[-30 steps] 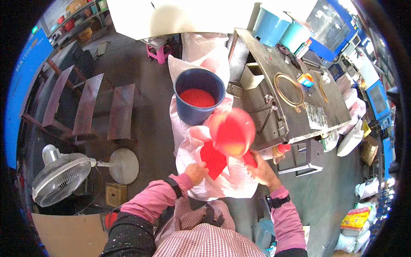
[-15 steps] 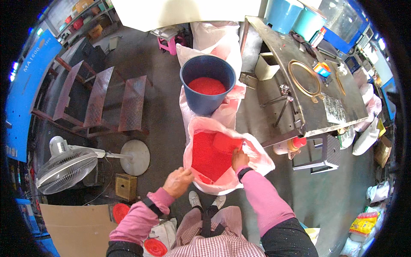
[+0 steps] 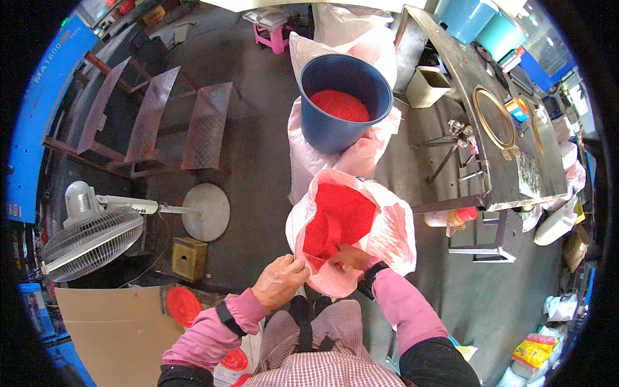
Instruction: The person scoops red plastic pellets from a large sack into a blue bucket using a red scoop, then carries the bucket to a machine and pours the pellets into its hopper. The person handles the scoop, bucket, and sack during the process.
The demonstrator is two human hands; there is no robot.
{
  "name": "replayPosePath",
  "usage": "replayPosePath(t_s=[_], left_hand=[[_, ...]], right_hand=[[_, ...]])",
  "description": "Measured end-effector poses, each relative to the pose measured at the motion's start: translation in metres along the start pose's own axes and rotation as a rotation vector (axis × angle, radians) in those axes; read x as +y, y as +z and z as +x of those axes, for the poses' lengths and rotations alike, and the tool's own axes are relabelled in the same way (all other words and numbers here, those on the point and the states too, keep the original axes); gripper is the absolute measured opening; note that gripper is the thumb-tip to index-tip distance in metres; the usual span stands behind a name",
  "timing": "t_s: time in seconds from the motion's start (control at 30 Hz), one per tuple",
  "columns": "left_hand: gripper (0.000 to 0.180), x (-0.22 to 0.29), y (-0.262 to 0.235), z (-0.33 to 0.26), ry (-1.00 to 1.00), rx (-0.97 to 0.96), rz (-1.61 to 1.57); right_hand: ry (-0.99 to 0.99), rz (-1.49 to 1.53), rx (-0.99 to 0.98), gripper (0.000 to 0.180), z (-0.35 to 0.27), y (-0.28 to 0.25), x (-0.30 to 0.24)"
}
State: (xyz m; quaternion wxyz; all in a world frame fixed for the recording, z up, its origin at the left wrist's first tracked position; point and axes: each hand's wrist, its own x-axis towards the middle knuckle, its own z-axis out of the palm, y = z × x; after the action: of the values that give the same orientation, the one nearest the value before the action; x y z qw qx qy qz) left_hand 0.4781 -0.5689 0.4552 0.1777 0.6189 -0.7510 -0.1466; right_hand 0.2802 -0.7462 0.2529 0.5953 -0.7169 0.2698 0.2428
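Observation:
In front of me stands an open white sack (image 3: 394, 222) filled with small red granules (image 3: 351, 205), its lining tinted pink. My left hand (image 3: 282, 282) is closed with its fingers pinching the near left rim. Inside the mouth, my right hand (image 3: 350, 258) is closed around a red scoop (image 3: 331, 232), which lies tilted against the granules near the left wall. Its handle is mostly hidden by my fingers. Beyond the sack, a dark blue bucket (image 3: 338, 132) with red granules in the bottom rests on full white sacks (image 3: 303, 171).
A metal worktable (image 3: 496, 184) runs along the right, with a plastic stool (image 3: 506, 235) below its near end. To the left are a white fan (image 3: 93, 242), a small wooden box (image 3: 189, 259) and metal steps (image 3: 206, 129). Cardboard (image 3: 109, 329) lies near left.
My right hand has drawn the scoop from the far right of the sack toward its near left side. My left hand has shifted right onto the rim. The view has tilted downward.

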Motion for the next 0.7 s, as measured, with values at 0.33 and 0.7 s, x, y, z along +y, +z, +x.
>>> replayPosePath(t_s=[0.33,0.7], left_hand=[[0.014,0.0,-0.013,0.018,-0.047,-0.024,0.034],[0.007,0.008,-0.005,0.023,-0.125,-0.047,0.064]], right_hand=[[0.093,0.577,-0.042,0.043,-0.091,-0.039,-0.013],[0.054,0.755,-0.071,0.051,-0.167,-0.04,-0.003]])
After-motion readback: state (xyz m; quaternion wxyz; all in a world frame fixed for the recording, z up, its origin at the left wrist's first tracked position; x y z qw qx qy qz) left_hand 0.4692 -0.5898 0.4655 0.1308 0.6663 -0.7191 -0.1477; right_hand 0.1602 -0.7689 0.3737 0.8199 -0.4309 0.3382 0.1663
